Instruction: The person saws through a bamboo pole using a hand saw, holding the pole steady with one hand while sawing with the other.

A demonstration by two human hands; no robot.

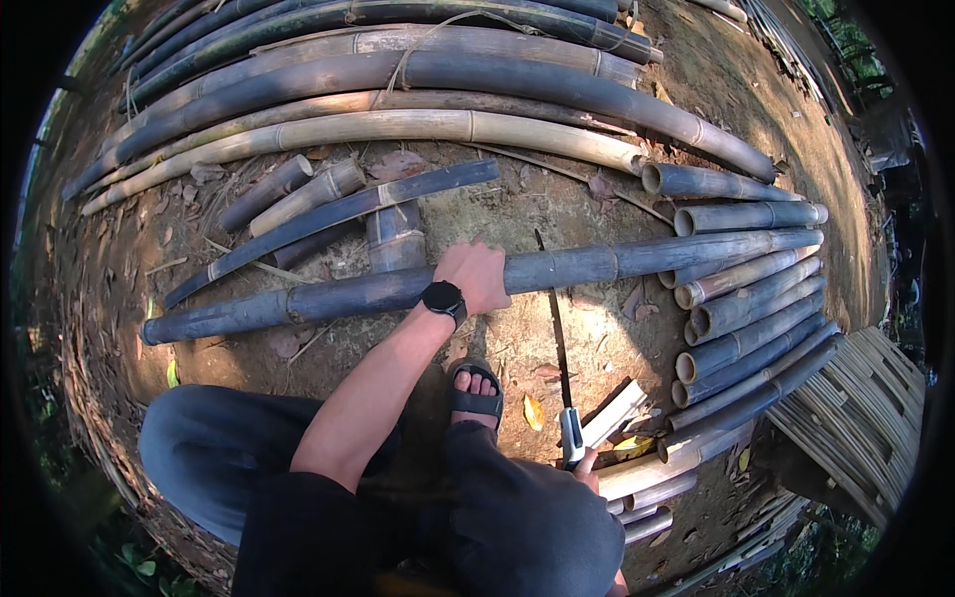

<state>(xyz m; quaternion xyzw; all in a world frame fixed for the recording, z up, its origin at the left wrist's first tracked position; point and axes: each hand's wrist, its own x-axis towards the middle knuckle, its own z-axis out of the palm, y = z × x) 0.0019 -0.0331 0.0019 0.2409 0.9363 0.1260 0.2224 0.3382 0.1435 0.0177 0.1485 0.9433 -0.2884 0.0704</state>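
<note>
Left hand [477, 276] lay palm-down, fingers curled over the long dark bamboo pole [398, 289] that stretched across the dirt ground [517, 199] — just beyond the sandalled foot [476, 391]. Right hand [589, 470] was closed round the pale handle of a long knife [557, 333], blade crossing the pole. Stacked bamboo [746, 328] lay right of the pole.
</note>
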